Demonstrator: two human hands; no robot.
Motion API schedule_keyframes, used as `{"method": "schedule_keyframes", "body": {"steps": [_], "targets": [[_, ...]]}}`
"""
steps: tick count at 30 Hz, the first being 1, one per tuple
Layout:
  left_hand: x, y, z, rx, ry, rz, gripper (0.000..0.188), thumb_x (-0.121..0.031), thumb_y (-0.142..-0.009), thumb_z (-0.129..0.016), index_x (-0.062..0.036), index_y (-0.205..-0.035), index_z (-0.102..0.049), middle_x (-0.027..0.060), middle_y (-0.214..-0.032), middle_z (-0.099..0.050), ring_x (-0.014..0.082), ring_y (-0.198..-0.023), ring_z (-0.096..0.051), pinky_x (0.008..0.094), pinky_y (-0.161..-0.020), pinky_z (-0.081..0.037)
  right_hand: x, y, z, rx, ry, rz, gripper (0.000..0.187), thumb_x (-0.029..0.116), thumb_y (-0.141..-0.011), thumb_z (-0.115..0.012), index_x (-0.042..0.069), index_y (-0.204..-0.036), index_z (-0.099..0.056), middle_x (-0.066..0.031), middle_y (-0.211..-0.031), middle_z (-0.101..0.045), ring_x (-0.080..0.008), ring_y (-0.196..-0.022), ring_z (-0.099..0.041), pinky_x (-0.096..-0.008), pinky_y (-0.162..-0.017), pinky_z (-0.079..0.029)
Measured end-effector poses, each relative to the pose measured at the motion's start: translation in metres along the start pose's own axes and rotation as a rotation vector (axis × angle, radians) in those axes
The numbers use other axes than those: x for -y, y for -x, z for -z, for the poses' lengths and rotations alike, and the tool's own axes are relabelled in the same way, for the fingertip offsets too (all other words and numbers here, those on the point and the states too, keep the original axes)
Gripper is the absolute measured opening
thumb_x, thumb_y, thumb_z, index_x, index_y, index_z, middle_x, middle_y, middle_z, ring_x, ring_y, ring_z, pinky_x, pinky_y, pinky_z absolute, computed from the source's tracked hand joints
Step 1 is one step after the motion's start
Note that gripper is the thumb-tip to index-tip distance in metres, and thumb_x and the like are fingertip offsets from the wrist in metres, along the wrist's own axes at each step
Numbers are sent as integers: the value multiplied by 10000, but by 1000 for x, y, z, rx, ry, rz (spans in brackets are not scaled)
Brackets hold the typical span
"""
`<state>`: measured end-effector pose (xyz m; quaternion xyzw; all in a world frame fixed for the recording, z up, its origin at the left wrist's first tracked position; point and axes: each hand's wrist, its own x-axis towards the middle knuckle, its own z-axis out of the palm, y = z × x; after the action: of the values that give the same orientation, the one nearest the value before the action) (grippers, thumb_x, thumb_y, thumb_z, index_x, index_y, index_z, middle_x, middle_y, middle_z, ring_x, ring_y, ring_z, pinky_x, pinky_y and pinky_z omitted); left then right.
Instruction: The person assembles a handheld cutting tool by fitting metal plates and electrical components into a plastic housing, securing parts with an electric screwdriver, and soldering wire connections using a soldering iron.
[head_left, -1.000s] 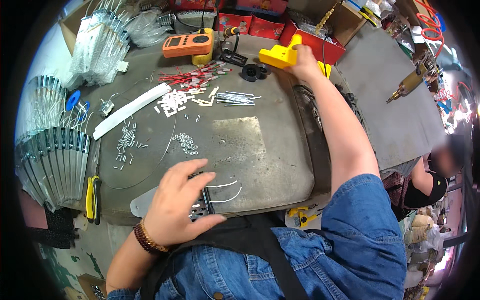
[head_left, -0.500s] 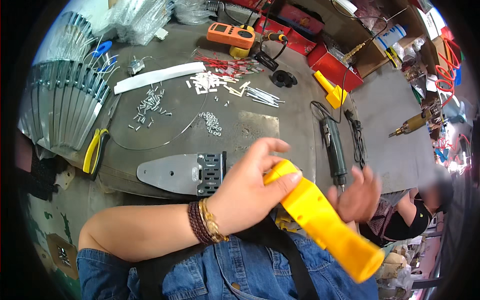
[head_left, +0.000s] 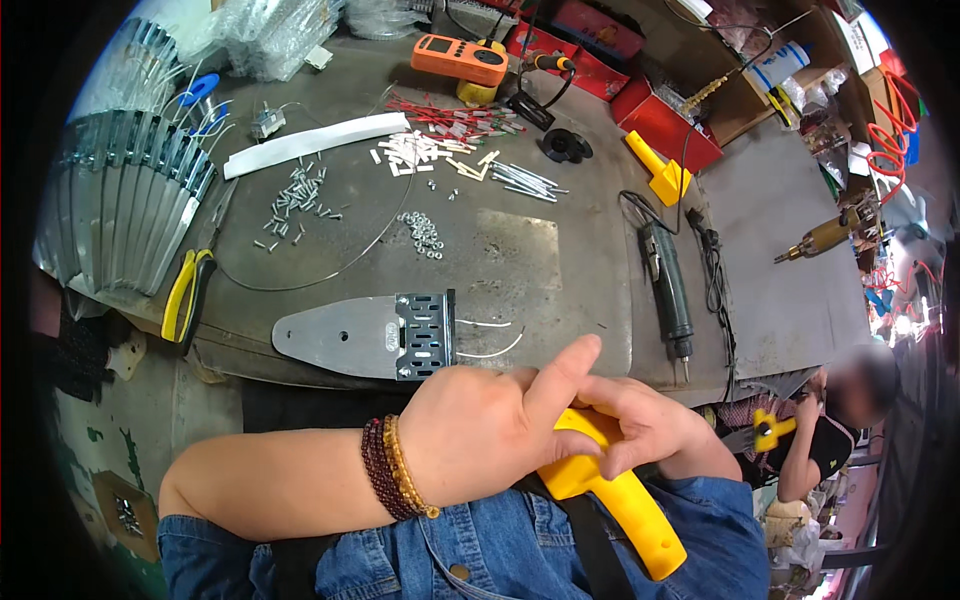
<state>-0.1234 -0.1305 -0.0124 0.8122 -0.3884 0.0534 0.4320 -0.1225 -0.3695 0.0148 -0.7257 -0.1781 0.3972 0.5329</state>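
Note:
A yellow plastic handle point(head_left: 640, 525) is held low in front of me, over my lap, its long end slanting down to the right. My left hand point(head_left: 490, 430) grips its upper end, with the index finger raised away. From the other side, my right hand point(head_left: 645, 425) closes on the same end with bent fingers; the fingertips are partly hidden. Beyond my hands, at the bench edge, lies a flat grey metal blade with a slotted bracket point(head_left: 365, 338), two thin white wires point(head_left: 490, 350) coming out of it.
Screws point(head_left: 300, 195), nuts point(head_left: 422, 235), metal pins point(head_left: 528, 180) and white sleeves point(head_left: 415, 150) lie on the bench. A dark power screwdriver point(head_left: 665, 290) is to the right, near another yellow handle point(head_left: 660, 170). Pliers point(head_left: 188, 300) are left. A co-worker point(head_left: 825, 430) sits at far right.
My right hand has come in from the right onto the handle's upper end. My left hand and the handle have moved lower and slightly left, uncovering the bracket's wires.

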Motion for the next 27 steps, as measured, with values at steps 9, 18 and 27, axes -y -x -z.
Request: {"method": "schedule_keyframes", "body": {"steps": [9, 18, 27], "targets": [[3, 7, 7, 145, 229, 23, 785, -361, -817, -761, 39, -1377, -385, 142, -837, -683, 282, -636, -689, 335, -562, -550, 21, 0, -1, -86, 460, 376, 849, 358, -627, -914, -21, -1277, -522, -141, -1142, -617, -312, -1019, -594, -383, -900, -464], [9, 3, 14, -200, -37, -82, 641, -107, -754, -699, 55, -1339, -490, 126, -861, -694, 247, -510, -607, 329, -484, -489, 21, -14, 49, -475, 158, 712, 808, 199, -618, -913, -50, -1277, -516, -187, -1190, -602, -275, -1067, -601, -352, -926, -471], [11, 14, 27, 104, 26, 59, 293, -344, -787, -773, -82, -877, -678, 59, -669, -641, 233, -560, -635, 319, -491, -486, -13, -93, 173, -672, 1517, 247, 474, 210, -748, -768, 76, -1185, -644, -142, -1286, -594, -344, -1211, -529, -407, -1033, -424]]}}
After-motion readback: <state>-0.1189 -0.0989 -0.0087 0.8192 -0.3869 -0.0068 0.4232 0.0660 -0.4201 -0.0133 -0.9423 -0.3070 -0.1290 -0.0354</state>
